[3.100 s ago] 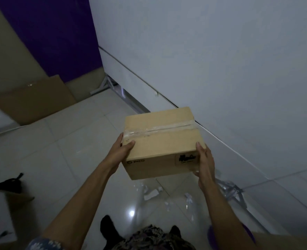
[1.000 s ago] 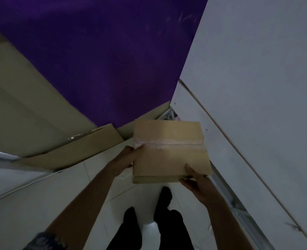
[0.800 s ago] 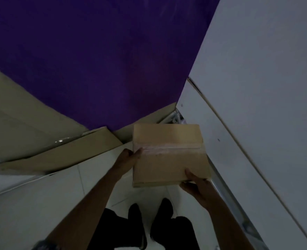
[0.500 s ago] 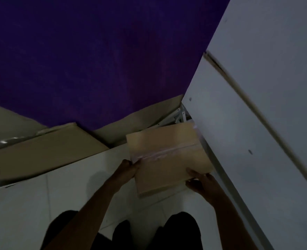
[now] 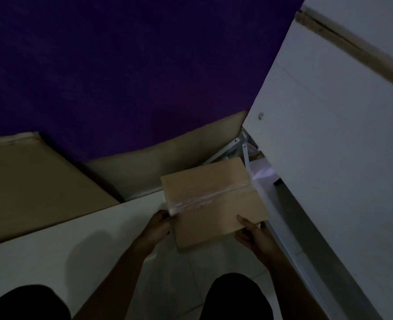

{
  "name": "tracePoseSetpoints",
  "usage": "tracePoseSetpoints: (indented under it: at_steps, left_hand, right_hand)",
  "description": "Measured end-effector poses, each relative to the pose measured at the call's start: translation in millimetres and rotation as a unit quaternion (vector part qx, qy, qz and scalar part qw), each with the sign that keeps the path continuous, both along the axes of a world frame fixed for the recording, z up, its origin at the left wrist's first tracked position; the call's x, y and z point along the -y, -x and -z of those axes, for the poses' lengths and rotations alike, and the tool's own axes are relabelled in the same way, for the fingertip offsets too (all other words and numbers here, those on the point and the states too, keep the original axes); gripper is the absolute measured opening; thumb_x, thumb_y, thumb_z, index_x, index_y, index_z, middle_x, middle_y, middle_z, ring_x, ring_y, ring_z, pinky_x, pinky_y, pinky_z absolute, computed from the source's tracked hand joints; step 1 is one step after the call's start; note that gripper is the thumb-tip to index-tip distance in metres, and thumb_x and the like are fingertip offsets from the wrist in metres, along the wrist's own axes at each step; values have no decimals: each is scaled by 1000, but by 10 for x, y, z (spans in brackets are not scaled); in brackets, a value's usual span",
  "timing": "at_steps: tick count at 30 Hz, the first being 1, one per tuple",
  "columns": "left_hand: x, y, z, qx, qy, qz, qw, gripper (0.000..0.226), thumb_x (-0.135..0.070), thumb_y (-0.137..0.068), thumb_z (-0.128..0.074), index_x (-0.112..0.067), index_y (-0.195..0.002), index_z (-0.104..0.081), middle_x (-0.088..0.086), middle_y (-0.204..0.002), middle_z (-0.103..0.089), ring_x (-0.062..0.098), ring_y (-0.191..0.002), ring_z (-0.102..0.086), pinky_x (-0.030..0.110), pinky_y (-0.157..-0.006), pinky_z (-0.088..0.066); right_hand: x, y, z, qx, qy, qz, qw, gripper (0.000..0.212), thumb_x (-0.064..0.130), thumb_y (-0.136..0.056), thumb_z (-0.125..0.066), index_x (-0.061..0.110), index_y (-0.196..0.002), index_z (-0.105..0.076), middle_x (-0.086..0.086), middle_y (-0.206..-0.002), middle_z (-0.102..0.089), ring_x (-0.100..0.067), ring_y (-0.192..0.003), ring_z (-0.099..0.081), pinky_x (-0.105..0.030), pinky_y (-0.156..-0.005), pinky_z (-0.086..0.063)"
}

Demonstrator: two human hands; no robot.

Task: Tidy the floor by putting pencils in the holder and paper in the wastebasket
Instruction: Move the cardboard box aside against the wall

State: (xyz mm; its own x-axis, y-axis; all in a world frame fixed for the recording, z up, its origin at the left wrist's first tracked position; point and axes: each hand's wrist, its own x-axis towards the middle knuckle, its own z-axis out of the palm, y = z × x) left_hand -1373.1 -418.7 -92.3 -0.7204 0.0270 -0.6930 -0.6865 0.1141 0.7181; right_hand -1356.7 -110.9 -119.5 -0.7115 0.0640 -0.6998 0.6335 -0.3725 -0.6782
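A taped brown cardboard box (image 5: 211, 199) is low over the white tile floor (image 5: 75, 245), in the corner by the purple wall. My left hand (image 5: 159, 224) grips its left edge near the clear tape strip. My right hand (image 5: 251, 232) holds its near right corner, thumb on top. I cannot tell whether the box touches the floor. No pencils, holder, paper scraps or wastebasket are in view.
A white tabletop (image 5: 341, 146) on a white metal frame (image 5: 244, 148) fills the right side. A flat cardboard sheet (image 5: 29, 188) leans at the left under the purple wall (image 5: 121, 65). My dark-clothed knees (image 5: 237, 296) are at the bottom edge.
I have carried the box from the littered floor area to the corner and crouched down. The box has dropped lower toward the floor beside the table frame, turning slightly.
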Motion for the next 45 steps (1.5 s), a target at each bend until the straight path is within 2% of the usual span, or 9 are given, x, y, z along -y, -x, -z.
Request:
tracePoseSetpoints:
  at_steps: [4,8,14,19,23,27,31,37,45]
  left_hand:
    - [-79,110,119,-31,14,-33,999,26,-28,-106,-53,-12,-126,-61,6,-126,-65,22,-109,-65,38,-97,-52]
    - [-136,196,155,-61,37,-33,997,32,-26,-106,-53,-7,-130,-60,12,-130,-65,30,-117,-64,46,-104,-52]
    - [-159,143,226,-78,40,-78,993,35,-23,-104,-56,-2,-131,-62,13,-131,-65,30,-114,-66,49,-100,-55]
    - [-111,138,238,-62,50,-75,994,34,-23,-104,-57,-2,-129,-61,14,-133,-63,32,-121,-62,51,-103,-52]
    - [-61,27,341,-50,42,-102,993,26,-24,-102,-60,-6,-120,-63,10,-125,-66,20,-104,-67,40,-91,-59]
    - [-85,162,354,-68,76,-79,992,30,-27,-102,-61,-6,-123,-63,10,-130,-65,29,-117,-64,50,-102,-53]
    - [-107,353,388,-66,76,-42,994,26,-22,-101,-62,-3,-120,-62,16,-127,-66,35,-118,-62,54,-100,-53]
    - [-177,335,444,-117,118,6,986,30,-22,-103,-59,-5,-128,-63,11,-127,-68,29,-114,-65,46,-102,-52]
    - [-94,313,464,-156,119,-71,978,36,-25,-103,-57,-4,-132,-64,10,-124,-70,28,-109,-67,45,-96,-55]
  right_hand:
    - [-11,124,106,-8,-9,-3,1000,71,23,-78,-85,34,-139,-49,-6,-127,-70,-26,-109,-71,-54,-102,-52]
    - [-43,272,91,-23,-31,-20,999,69,26,-85,-80,31,-145,-45,-5,-134,-66,-27,-118,-67,-49,-101,-54]
    - [-157,315,157,-5,-37,-71,997,68,31,-87,-78,27,-146,-46,-6,-134,-67,-27,-119,-67,-48,-103,-53]
    - [-173,284,209,13,-26,-64,998,73,30,-80,-84,32,-143,-47,-7,-132,-68,-30,-112,-71,-43,-89,-60]
    - [-144,385,192,0,-26,-79,997,76,30,-77,-86,30,-142,-46,-9,-131,-68,-30,-112,-71,-46,-97,-57]
    - [-137,509,180,-12,-31,-70,997,66,23,-85,-81,22,-142,-49,-10,-129,-70,-30,-113,-71,-47,-102,-54]
    - [-147,434,217,-13,-50,-26,998,69,24,-86,-80,19,-146,-45,-12,-126,-71,-31,-113,-70,-51,-103,-52]
    - [-154,484,161,-33,-55,-14,998,63,23,-89,-76,22,-145,-49,-10,-133,-68,-29,-114,-70,-49,-101,-54]
    - [88,459,203,1,-38,-11,999,50,33,-87,-76,19,-132,-60,-6,-121,-74,-22,-111,-72,-41,-101,-54]
